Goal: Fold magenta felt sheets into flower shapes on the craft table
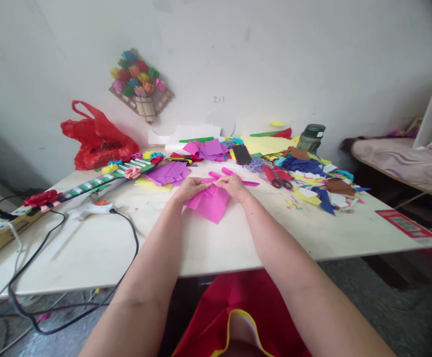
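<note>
A sheet of bright pink crepe paper (213, 206) hangs between my two hands, over the near middle of the table. Its upper edge is pinched by my left hand (194, 189) and by my right hand (231, 187), with the fingertips close together. The lower part of the sheet falls to a corner toward me. Just beyond my right hand lie rolled pink paper strips (251, 183). Left of my left hand rests a stack of purple paper squares (169, 173). My fingers hide part of the pinched edge.
A white hot glue gun (92, 208) with a black cord lies at left. Scissors (280, 182) and a heap of colored paper scraps (320, 178) are at right. Behind stand a red plastic bag (96, 139), a phone (242, 154) and a green bottle (310, 138).
</note>
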`<state>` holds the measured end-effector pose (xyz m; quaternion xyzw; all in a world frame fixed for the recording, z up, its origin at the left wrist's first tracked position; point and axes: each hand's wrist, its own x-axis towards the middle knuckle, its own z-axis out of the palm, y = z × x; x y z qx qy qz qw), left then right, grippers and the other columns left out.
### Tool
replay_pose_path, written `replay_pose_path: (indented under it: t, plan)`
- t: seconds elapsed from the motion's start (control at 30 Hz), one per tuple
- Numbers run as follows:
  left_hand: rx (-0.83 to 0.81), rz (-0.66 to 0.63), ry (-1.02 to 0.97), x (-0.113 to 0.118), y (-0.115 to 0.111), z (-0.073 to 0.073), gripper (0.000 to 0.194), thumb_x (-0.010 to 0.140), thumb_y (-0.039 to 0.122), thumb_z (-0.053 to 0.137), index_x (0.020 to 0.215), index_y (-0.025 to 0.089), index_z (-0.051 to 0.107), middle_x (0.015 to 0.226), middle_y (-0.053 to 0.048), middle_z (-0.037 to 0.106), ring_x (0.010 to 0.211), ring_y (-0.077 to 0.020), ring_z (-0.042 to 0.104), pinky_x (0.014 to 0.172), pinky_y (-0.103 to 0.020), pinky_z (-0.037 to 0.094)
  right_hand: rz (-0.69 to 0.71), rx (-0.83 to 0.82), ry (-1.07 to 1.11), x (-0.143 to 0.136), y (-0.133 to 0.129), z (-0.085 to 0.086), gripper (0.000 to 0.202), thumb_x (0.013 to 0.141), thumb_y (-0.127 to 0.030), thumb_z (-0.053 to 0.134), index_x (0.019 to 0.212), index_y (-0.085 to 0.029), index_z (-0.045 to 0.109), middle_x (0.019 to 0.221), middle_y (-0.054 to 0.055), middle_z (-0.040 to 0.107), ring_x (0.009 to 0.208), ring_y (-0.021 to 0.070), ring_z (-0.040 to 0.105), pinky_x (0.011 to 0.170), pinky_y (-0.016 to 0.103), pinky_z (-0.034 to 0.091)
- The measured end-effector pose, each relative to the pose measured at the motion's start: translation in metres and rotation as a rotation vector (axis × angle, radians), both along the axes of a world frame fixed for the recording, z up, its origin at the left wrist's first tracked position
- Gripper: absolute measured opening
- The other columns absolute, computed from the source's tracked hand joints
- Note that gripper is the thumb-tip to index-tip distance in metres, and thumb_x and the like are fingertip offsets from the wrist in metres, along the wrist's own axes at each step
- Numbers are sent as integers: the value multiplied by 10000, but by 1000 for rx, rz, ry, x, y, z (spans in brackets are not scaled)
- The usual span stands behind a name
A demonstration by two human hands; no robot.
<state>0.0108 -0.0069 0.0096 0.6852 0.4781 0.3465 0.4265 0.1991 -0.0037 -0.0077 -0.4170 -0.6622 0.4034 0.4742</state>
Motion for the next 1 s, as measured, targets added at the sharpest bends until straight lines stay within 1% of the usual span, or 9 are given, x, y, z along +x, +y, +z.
replay_pose_path:
  t: [0.13, 0.23, 0.33, 0.47, 0.53, 0.63, 0.7, 0.8, 1.0]
  plan:
    - [0, 6, 3, 0, -2, 1, 433, 615, 551, 704, 620, 137, 579, 513, 24, 509, 460, -76, 422, 425, -202, 279, -6, -8, 15, 1, 2, -2, 268, 638, -423, 710, 568, -175, 633, 804, 82, 684, 958, 254, 597, 893, 384, 405]
    - [-12, 19, -15, -4, -2, 1, 433, 610, 545, 713, 589, 150, 537, 470, 36, 461, 419, -67, 375, 399, -204, 236, -57, -25, 22, 2, 3, -1, 306, 607, -465, 712, 563, -176, 623, 662, 44, 635, 813, 229, 598, 804, 360, 425]
    - [-7, 39, 3, -9, -1, 0, 439, 629, 557, 696, 583, 161, 510, 453, 40, 438, 395, -67, 363, 385, -209, 215, -111, -42, 45, 3, 2, 1, 361, 573, -517, 704, 557, -170, 607, 607, 16, 591, 716, 198, 572, 756, 341, 422]
    - [27, 89, 1, -16, 2, -2, 443, 623, 553, 700, 580, 164, 493, 465, 45, 433, 406, -68, 370, 396, -213, 231, -117, -39, 78, 3, 2, 3, 374, 551, -520, 711, 536, -167, 587, 620, 13, 579, 718, 189, 565, 727, 321, 410]
    - [42, 115, -40, -18, 4, -4, 464, 631, 576, 684, 570, 164, 479, 464, 47, 425, 414, -67, 372, 409, -213, 249, -114, -57, 107, 4, 2, 3, 366, 541, -506, 721, 540, -165, 587, 586, -2, 552, 653, 168, 538, 677, 307, 399]
    - [22, 115, -133, -19, 7, -5, 511, 658, 646, 628, 600, 150, 518, 505, 21, 490, 460, -84, 445, 467, -221, 339, -96, -91, 139, 7, 3, 2, 351, 528, -482, 738, 568, -159, 607, 536, -26, 513, 555, 128, 473, 621, 289, 381]
    - [5, 91, -171, -17, 7, -5, 541, 661, 669, 611, 658, 129, 582, 565, -11, 555, 517, -102, 502, 522, -231, 389, -54, -110, 138, 9, 3, 1, 346, 521, -469, 754, 577, -155, 618, 543, -17, 529, 548, 123, 472, 607, 282, 383]
    - [4, -2, -174, -13, 5, -4, 520, 633, 620, 673, 718, 108, 643, 632, -36, 607, 570, -110, 528, 543, -226, 385, 35, -144, 91, 7, 2, 0, 347, 519, -467, 772, 558, -160, 613, 550, 6, 550, 551, 126, 478, 584, 277, 387]
    - [-75, -149, -92, -1, 3, -7, 370, 536, 436, 795, 660, 123, 642, 561, 4, 568, 490, -91, 456, 472, -224, 309, 136, -123, -11, 3, 1, -3, 355, 557, -491, 761, 586, -161, 633, 581, 6, 569, 562, 121, 475, 599, 281, 396]
